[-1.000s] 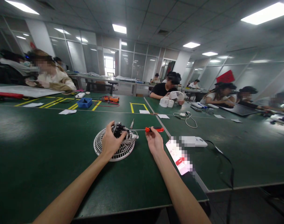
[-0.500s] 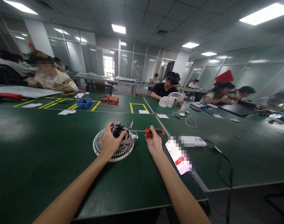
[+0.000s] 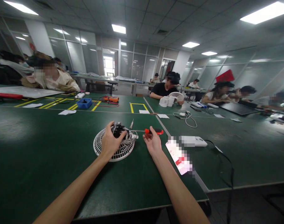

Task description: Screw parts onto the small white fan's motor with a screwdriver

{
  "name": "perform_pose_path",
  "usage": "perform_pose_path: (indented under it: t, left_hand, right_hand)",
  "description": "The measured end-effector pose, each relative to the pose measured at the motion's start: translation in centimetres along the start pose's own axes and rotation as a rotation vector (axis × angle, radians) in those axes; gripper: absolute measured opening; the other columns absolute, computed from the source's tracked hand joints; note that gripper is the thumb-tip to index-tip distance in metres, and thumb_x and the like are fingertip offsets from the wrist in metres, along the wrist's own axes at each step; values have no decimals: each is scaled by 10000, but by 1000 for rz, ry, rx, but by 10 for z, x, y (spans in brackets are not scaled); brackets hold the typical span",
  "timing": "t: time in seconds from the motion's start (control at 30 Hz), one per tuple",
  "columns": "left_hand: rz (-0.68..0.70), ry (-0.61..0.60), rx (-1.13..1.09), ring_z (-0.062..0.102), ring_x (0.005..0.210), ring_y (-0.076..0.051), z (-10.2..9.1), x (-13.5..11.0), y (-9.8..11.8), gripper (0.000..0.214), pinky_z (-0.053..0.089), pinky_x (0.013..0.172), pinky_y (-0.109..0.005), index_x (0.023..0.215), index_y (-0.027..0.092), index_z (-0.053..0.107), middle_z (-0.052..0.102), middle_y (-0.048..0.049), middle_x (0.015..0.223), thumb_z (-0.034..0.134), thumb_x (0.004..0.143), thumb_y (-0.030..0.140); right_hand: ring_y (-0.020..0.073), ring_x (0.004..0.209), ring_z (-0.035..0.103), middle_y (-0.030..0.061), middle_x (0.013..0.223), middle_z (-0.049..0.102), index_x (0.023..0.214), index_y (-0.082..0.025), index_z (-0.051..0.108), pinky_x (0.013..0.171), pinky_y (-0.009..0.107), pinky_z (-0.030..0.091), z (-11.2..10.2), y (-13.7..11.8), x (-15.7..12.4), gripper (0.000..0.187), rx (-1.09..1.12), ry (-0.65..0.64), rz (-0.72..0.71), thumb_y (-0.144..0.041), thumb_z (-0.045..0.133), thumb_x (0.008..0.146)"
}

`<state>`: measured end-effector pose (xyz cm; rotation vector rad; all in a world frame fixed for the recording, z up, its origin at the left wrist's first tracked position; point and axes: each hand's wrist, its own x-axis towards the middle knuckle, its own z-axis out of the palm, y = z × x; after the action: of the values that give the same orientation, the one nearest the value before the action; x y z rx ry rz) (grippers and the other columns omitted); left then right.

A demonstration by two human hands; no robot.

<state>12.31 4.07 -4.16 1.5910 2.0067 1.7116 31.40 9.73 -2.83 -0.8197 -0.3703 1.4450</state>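
Observation:
A round white fan grille (image 3: 100,143) lies on the green table, with a black fan motor assembly (image 3: 118,128) and bundled white wires (image 3: 128,141) on top. My left hand (image 3: 111,140) is closed around the motor, thumb on the near side and fingers over its left. In my right hand (image 3: 153,141) is a screwdriver (image 3: 158,132) with a red and black handle, pinched between thumb and fingers. Its shaft points left, and the tip reaches the motor's right side, where exact contact is too small to see. A small pointed tool (image 3: 132,124) lies just behind the grille.
A lit phone (image 3: 178,160) and a white power bank (image 3: 193,141) with a black cable lie to my right. Farther back are a blue bin (image 3: 84,103), an orange multimeter (image 3: 111,99) and a white cord (image 3: 190,120). Across the table a person holds another grille (image 3: 176,95).
The screwdriver's handle has turned slightly in my right hand, and that hand's fingers have shifted a little left. My left hand and the motor stay in place.

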Motion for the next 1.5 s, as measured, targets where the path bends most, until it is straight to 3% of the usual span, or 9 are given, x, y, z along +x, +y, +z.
perform_pose_path:
  t: [0.13,0.33,0.57,0.8,1.03,1.2,1.3,1.4,1.5]
  left_hand:
    - [20,6,7,648,1222,-338,1,0,-1,723,498,1070,-513,1387,210,515,648,-149,1361,748,798,559]
    - [6,-11,8,647,1223,-342,0,0,-1,733,504,1062,-516,1393,202,514,639,-162,1379,752,799,559]
    - [11,-9,17,649,1217,-344,0,0,-1,745,510,1053,-515,1402,193,506,640,-165,1374,751,800,558]
    - [18,-3,13,656,1202,-338,1,0,-2,725,513,1050,-514,1393,205,515,642,-159,1371,746,804,559]
    - [-3,-4,5,644,1225,-334,0,0,1,718,496,1081,-517,1385,192,520,639,-158,1378,767,797,521]
    - [-10,-14,12,639,1239,-339,0,0,1,727,502,1071,-511,1398,201,511,632,-156,1392,760,802,534]
    - [-3,-16,18,641,1235,-336,0,0,1,730,504,1067,-509,1408,199,505,627,-160,1403,751,811,540]
    - [-6,-17,22,645,1225,-336,-1,0,1,735,504,1066,-510,1407,191,509,629,-161,1403,756,808,536]
    - [-7,-14,22,651,1211,-337,-1,-1,2,738,507,1062,-513,1409,187,512,634,-161,1398,752,810,545]
  right_hand:
    - [110,557,646,-27,634,688,775,-199,623,570,208,572,1,1,-1,252,-19,13,-4,-193,872,735]
    - [118,669,706,-32,675,710,752,-205,596,711,226,617,2,-2,-2,277,67,-38,-28,-85,841,702]
    - [110,552,642,-37,623,688,765,-214,605,528,197,554,2,0,-5,296,0,5,0,-181,894,713]
    - [108,676,712,-13,706,734,774,-189,649,683,198,609,3,-1,-5,217,81,-36,33,-56,816,733]
    - [119,576,662,-35,644,707,847,-219,683,577,211,576,0,5,-3,229,42,-33,41,-164,860,713]
    - [117,658,704,-13,684,731,718,-193,642,662,208,599,0,4,-2,197,32,-62,9,-63,787,696]
    - [131,685,721,-10,699,733,749,-199,644,709,237,621,-1,6,0,176,35,-44,24,-103,789,719]
    - [130,615,690,-22,671,709,822,-213,647,636,239,617,-2,9,1,187,26,2,39,-221,823,760]
    - [112,567,655,-31,641,693,822,-205,649,554,202,580,-1,9,0,190,25,5,22,-204,828,760]
